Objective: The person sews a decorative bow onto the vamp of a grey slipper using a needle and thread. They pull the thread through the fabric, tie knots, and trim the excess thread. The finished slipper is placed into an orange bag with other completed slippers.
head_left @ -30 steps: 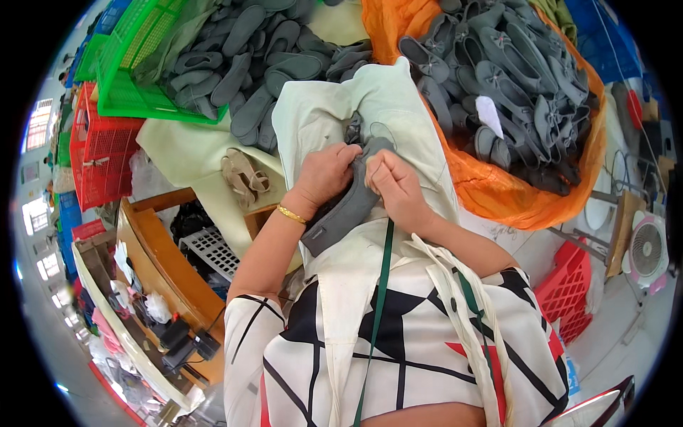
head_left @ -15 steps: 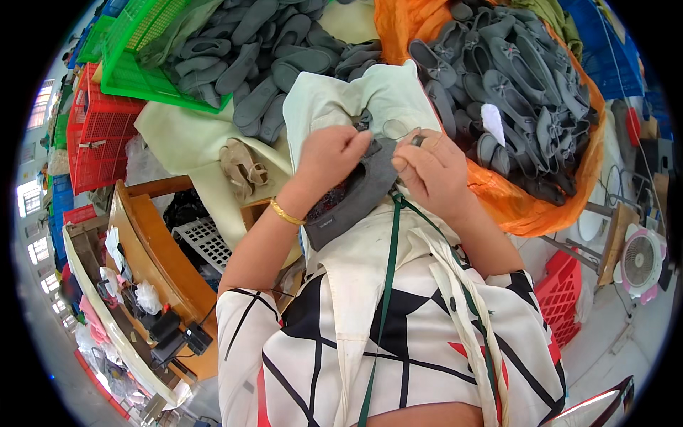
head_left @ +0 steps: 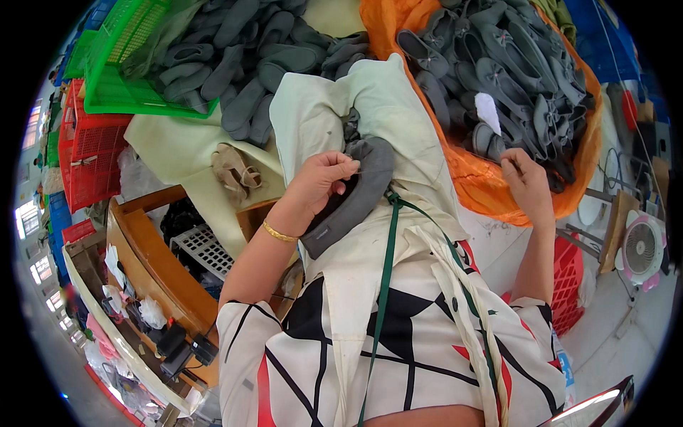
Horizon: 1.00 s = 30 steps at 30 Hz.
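Observation:
A dark grey fabric flat shoe (head_left: 361, 203) lies across my lap on the pale apron (head_left: 416, 135), its opening turned toward my left. My left hand (head_left: 316, 181) is closed on it, thumb and fingers pinched at the rim near the toe; a gold bangle circles that wrist. Out to the right, apart from the shoe, my right hand (head_left: 528, 186) is raised beside the orange sack (head_left: 491, 196). Its thumb and forefinger press together, and whatever they hold is too small to make out. Grey shoes (head_left: 519, 71) with small bows fill the sack.
More grey shoes (head_left: 245, 107) spill from a green crate (head_left: 142, 103) at the far left. A beige sandal pair (head_left: 235, 171) rests on pale cloth near a wooden drawer frame (head_left: 153, 256). Red crates (head_left: 89, 146) stand at the left, a fan (head_left: 640, 249) at the right.
My right hand has moved away from the shoe, out to the right beside the orange sack. My left hand stays at the shoe, its thumb and fingers now pinched at the rim.

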Each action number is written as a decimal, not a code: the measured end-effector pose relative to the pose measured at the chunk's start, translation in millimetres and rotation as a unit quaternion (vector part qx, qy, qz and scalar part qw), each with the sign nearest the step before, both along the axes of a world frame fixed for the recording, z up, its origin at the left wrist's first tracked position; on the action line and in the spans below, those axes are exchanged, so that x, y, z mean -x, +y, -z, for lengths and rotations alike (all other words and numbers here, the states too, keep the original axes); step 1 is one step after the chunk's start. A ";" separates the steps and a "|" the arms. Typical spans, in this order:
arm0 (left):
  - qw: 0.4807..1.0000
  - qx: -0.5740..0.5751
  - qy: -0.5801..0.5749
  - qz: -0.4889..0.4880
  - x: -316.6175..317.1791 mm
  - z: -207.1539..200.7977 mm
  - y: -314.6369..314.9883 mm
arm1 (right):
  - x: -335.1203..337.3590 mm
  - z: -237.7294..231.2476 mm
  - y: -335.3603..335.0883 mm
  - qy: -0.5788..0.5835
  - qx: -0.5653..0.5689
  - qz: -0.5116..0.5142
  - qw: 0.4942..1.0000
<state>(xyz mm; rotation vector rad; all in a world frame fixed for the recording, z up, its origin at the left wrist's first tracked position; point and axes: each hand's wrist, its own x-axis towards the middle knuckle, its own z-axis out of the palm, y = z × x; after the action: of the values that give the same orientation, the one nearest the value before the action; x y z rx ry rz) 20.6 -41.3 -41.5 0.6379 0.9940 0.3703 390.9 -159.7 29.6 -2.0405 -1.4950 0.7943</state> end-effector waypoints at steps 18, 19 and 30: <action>0.950 -0.241 0.143 0.139 8.3 -13.9 4.7 | 167.7 67.6 104.4 -0.043 -0.163 -0.322 0.932; 0.958 -0.218 0.135 0.131 6.5 -17.8 7.4 | 167.5 67.1 106.0 -0.046 -0.168 -0.328 0.928; 0.968 -0.180 0.149 0.095 14.8 11.0 8.5 | 179.9 87.4 106.4 0.317 -0.102 -0.154 0.930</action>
<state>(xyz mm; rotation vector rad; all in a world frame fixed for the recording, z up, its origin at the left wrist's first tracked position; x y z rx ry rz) 5.8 -32.8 -52.5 1.1361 1.1496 0.2910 211.0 -53.3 -57.8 -1.2321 -1.4379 1.2189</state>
